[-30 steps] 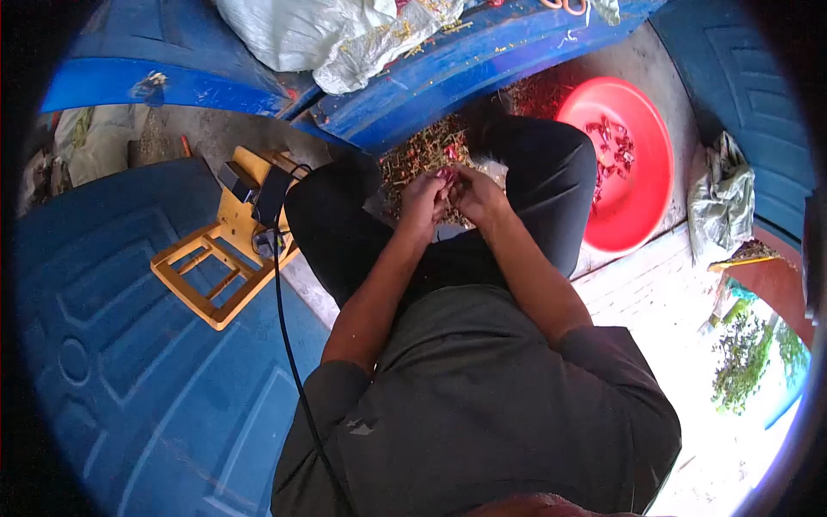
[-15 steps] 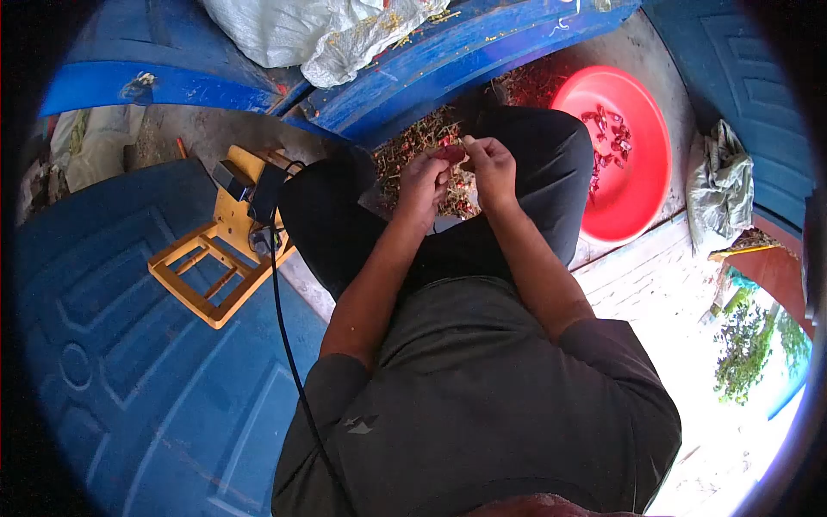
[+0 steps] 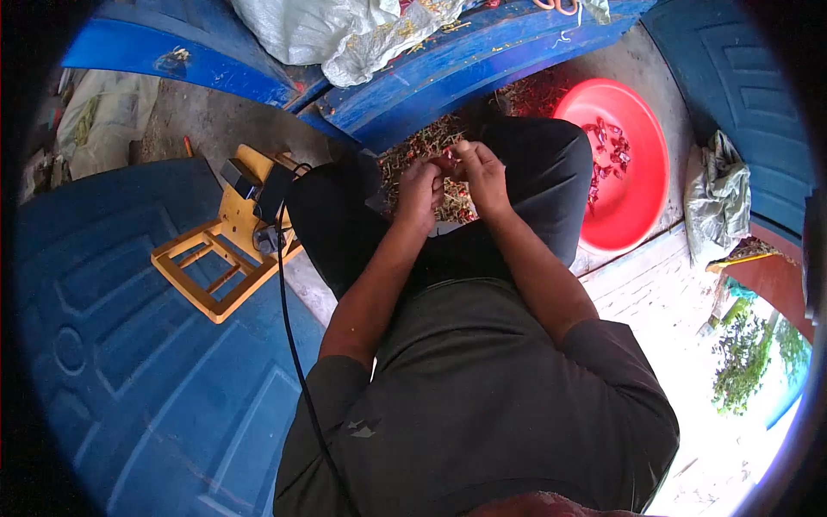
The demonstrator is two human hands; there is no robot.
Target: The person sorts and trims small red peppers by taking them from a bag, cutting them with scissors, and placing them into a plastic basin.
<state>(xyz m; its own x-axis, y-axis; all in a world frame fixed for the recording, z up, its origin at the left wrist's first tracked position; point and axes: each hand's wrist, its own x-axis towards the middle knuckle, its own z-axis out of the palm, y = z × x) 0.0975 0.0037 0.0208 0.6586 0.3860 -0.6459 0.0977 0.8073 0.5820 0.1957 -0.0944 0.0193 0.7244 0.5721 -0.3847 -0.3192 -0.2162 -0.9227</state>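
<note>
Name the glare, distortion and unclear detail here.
All in the head view: glare whites out ground at lower right; the lens bows the blue door at left; the red piece between left hand and right hand looks small and unclear.

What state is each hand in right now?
Left hand: closed, holding a red pepper.
Right hand: curled beside the red pepper; whether it grips it cannot be told.
</note>
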